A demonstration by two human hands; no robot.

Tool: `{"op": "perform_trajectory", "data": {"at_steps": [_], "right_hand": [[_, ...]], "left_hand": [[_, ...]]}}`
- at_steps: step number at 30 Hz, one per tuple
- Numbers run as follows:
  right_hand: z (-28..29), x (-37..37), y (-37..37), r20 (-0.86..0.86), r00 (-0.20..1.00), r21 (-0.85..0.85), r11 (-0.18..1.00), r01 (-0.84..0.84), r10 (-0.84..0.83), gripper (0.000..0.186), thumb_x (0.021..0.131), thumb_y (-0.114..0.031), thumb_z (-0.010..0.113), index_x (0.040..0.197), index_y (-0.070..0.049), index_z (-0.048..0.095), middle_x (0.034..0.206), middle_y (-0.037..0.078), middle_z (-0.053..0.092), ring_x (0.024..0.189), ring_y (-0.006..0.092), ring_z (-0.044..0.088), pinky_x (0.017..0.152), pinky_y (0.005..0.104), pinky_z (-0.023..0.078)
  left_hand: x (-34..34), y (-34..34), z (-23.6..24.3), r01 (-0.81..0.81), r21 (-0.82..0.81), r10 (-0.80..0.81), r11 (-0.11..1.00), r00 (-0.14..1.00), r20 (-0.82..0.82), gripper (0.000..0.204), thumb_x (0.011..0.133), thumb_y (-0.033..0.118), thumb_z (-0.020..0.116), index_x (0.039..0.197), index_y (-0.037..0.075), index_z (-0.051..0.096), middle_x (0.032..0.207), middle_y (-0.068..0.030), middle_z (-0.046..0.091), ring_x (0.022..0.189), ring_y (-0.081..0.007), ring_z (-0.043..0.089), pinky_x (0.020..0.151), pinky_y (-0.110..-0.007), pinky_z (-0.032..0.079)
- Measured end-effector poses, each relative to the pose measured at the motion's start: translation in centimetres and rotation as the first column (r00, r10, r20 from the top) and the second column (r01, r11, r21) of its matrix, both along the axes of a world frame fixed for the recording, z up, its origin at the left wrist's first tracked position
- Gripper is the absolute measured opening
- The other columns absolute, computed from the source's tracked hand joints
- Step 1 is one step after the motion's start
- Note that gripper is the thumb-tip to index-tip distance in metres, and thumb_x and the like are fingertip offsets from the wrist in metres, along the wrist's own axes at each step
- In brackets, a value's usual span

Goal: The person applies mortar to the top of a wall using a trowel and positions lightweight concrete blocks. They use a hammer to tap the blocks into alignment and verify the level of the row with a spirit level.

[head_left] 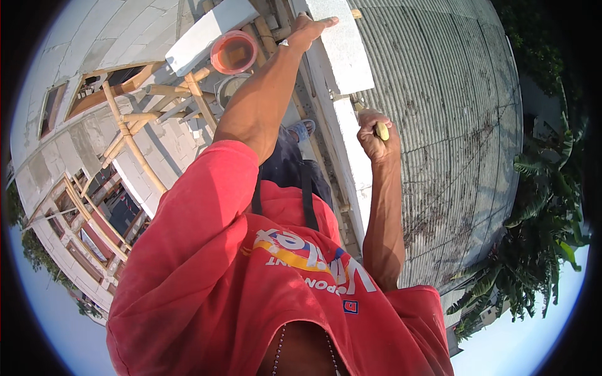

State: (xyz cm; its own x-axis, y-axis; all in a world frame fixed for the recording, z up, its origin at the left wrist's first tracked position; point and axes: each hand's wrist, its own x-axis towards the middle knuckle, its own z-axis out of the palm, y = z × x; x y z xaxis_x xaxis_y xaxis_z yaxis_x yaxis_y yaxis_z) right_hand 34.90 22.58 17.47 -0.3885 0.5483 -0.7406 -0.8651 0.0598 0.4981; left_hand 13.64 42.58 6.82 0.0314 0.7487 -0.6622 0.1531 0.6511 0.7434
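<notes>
My left hand (310,30) reaches far ahead, its fingers stretched out against the left edge of a white building block (343,53). The block lies on top of a narrow white wall (347,147). Nearer to me, on the wall's right side, my right hand (376,136) is closed round a tool handle (382,130) with a rounded, yellowish butt end. The tool's working end is mostly hidden by the fist, so its kind cannot be made out. The right fist is close to the block's near end.
A red bucket (234,52) and a second, greyish bucket (231,88) stand left of my left forearm, beside another white block (212,34). Bamboo scaffolding poles (141,153) rise at left. A corrugated roof (439,138) spreads right of the wall. My sandalled foot (302,130) shows below.
</notes>
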Motion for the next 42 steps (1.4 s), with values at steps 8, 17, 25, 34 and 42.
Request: {"op": "perform_trajectory", "data": {"at_steps": [8, 17, 25, 34, 42], "right_hand": [[5.9, 3.4, -12.9, 0.457, 0.865, 0.228, 0.913, -0.339, 0.207, 0.036, 0.111, -0.032, 0.037, 0.112, 0.002, 0.049, 0.060, 0.000, 0.042, 0.043, 0.0074, 0.048, 0.037, 0.0216, 0.045], [12.9, 6.3, -26.3, 0.709, -0.328, -0.427, 0.010, -0.904, 0.624, 0.038, 0.097, -0.039, 0.066, 0.108, -0.003, 0.071, 0.081, -0.002, 0.056, 0.077, 0.0111, 0.050, 0.072, 0.0278, 0.040], [-3.8, -3.3, -27.0, 0.574, -0.669, -0.773, 0.041, -0.633, 0.473, 0.065, 0.099, -0.060, 0.051, 0.083, 0.002, 0.056, 0.066, 0.019, 0.049, 0.063, 0.0276, 0.046, 0.063, 0.0434, 0.041], [-17.0, 2.6, -25.6, 0.233, -0.808, -0.966, 0.224, -0.128, 0.541, 0.075, 0.094, -0.071, 0.050, 0.090, 0.002, 0.067, 0.074, 0.020, 0.061, 0.069, 0.0326, 0.057, 0.068, 0.0469, 0.046], [-23.6, 4.3, -27.6, 0.084, -0.890, -0.975, 0.223, 0.020, 0.448, 0.061, 0.100, -0.054, 0.053, 0.105, 0.007, 0.061, 0.094, 0.028, 0.063, 0.091, 0.0452, 0.060, 0.083, 0.0551, 0.045]], "left_hand": [[-0.5, 0.5, -2.6, 0.036, 0.087, -0.032, 0.996, 0.998, -0.050, 0.126, 0.074, 0.053, 0.085, 0.153, -0.012, 0.011, 0.153, -0.0389, 0.026, 0.146, -0.0471, 0.028, 0.116, -0.064, 0.026], [-1.8, 0.6, -1.9, 0.039, 0.128, -0.026, 0.991, 0.995, -0.098, 0.126, 0.075, 0.052, 0.085, 0.154, -0.011, 0.009, 0.151, -0.0386, 0.028, 0.144, -0.0470, 0.031, 0.115, -0.066, 0.025], [-1.0, -0.2, -1.4, 0.016, 0.152, 0.000, 0.988, 0.994, -0.108, 0.126, 0.076, 0.050, 0.084, 0.154, -0.011, 0.007, 0.150, -0.0383, 0.029, 0.142, -0.0468, 0.033, 0.115, -0.067, 0.023], [0.5, -2.1, -0.1, -0.071, 0.204, 0.102, 0.976, 0.985, -0.142, 0.126, 0.076, 0.049, 0.084, 0.154, -0.010, 0.004, 0.148, -0.0380, 0.031, 0.141, -0.0466, 0.036, 0.114, -0.069, 0.022], [2.7, -3.3, 0.9, -0.136, 0.262, 0.192, 0.955, 0.960, -0.204, 0.126, 0.077, 0.048, 0.084, 0.154, -0.010, 0.002, 0.146, -0.0377, 0.032, 0.139, -0.0464, 0.038, 0.114, -0.070, 0.020]]}}
